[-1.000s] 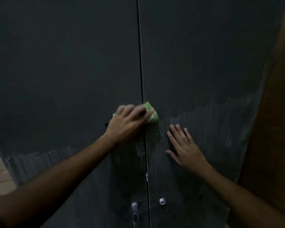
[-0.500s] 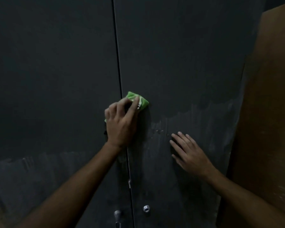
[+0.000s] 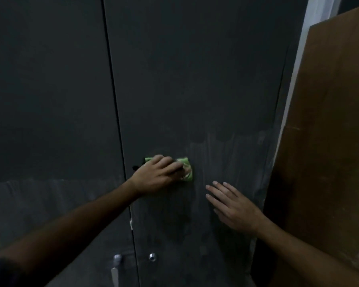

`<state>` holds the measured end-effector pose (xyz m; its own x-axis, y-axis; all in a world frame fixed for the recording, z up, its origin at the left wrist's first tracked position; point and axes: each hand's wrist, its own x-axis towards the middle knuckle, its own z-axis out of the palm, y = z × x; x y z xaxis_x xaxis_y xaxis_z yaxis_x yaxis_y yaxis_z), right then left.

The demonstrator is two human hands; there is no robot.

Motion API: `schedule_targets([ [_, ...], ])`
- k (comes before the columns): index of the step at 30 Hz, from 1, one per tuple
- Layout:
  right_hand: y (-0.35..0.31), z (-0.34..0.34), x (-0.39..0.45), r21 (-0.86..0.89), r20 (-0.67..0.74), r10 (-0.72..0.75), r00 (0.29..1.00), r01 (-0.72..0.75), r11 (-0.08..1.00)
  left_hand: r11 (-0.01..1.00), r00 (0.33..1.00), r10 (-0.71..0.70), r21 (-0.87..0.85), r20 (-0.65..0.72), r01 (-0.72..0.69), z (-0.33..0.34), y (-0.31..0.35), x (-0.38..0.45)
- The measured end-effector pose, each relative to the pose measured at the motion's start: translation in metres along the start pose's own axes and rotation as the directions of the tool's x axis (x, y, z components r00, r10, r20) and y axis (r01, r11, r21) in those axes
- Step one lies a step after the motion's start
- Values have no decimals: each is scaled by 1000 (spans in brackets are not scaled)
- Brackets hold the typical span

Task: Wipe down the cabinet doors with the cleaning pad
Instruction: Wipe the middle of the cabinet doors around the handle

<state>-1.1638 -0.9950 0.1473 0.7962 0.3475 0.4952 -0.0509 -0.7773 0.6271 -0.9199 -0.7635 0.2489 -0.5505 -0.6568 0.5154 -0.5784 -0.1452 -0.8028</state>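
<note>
just right of the seam between the two dark doors, a little below the middle of the frame, the left hand (image 3: 157, 175) is pressing the green cleaning pad (image 3: 186, 170) against the right cabinet door (image 3: 195, 79), its fingers curled over the pad so that only the pad's right end and a sliver at its upper left are showing. the right hand (image 3: 232, 206) is lying flat on the same door just to the lower right of the pad, fingers straight and spread, holding nothing and seemingly bracing the panel. the step in hand looks like the wiping itself, part way through: a paler, streaked band is covering the lower part of the right door and the lower part of the left cabinet door (image 3: 50, 79), while everything above it is looking uniformly dark, though which band is the cleaned one is hard to tell in this dim light. the next move is probably calling for steady pressure and a sweep of the pad across the streaked patch toward the brown board (image 3: 330, 141) leaning at the right edge, with the bracing hand lifting out of the path. two small metal fittings (image 3: 152, 256) are sitting near the seam at the bottom. no brand, label or readable writing is showing anywhere.
</note>
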Motion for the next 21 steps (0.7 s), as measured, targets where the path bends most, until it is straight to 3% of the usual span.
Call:
schedule_targets([
  [1, 0, 1, -2, 16, 0, -7, 1000, 7, 1000, 993, 993, 117, 20, 17, -118, -1, -9, 0],
  [2, 0, 2, -4, 34, -2, -11, 1000, 11, 999, 989, 990, 143, 46, 14, -143, -2, -19, 4],
  [3, 1, 4, -6, 50, -4, -15, 1000, 15, 999, 996, 998, 65, 55, -5, -65, -3, -28, 10],
  [4, 2, 7, -8, 60, -6, -16, 1000, 17, 998, 993, 993, -110, 39, -36, 112, -4, -34, 17],
  [5, 2, 9, -10, 68, -8, -11, 1000, 11, 998, 940, 937, -339, 10, -80, 341, -5, -37, 25],
  [6, 2, 12, -12, 76, -4, -1, 1000, 1, 997, 841, 833, -540, -31, -123, 540, -6, -35, 35],
  [7, 1, 15, -15, 88, 10, 7, 1000, -7, 996, 752, 737, -658, -82, -153, 655, -6, -29, 43],
  [8, 0, 18, -18, 102, 30, 10, 1000, -13, 995, 728, 711, -685, -105, -160, 678, -4, -20, 48],
  [9, 0, 22, -21, 114, 45, 12, 999, -17, 993, 786, 774, -618, -91, -141, 611, -2, -10, 49],
  [11, 3, 27, -26, 125, 64, 19, 998, -27, 992, 978, 978, -206, -26, -43, 205, 3, 0, 43],
  [13, 6, 31, -29, 129, 82, 25, 996, -35, 991, 982, 982, 188, -30, 12, -187, 1, -16, 40],
  [14, 9, 33, -31, 132, 84, 28, 996, -39, 990, 965, 965, 262, -24, 0, -262, 0, -27, 45],
  [15, 11, 36, -32, 133, 84, 27, 996, -38, 990, 971, 971, 237, -14, -20, -237, 1, -38, 51],
  [16, 13, 38, -34, 133, 81, 22, 996, -32, 991, 995, 994, 101, -6, -43, -101, 3, -46, 56],
  [17, 14, 41, -35, 129, 79, 16, 997, -26, 991, 992, 989, -125, -9, -76, 125, 5, -50, 62],
  [18, 14, 43, -37, 126, 81, 12, 997, -22, 992, 930, 922, -366, -30, -125, 366, 6, -47, 67],
  [19, 12, 45, -38, 125, 88, 7, 996, -19, 992, 851, 836, -524, -67, -163, 521, 9, -37, 72],
  [20, 11, 45, -39, 129, 95, 5, 995, -17, 991, 827, 810, -561, -86, -172, 555, 13, -23, 76],
  [21, 11, 46, -39, 132, 96, 5, 995, -17, 991, 885, 873, -465, -71, -147, 460, 18, -9, 77],
])
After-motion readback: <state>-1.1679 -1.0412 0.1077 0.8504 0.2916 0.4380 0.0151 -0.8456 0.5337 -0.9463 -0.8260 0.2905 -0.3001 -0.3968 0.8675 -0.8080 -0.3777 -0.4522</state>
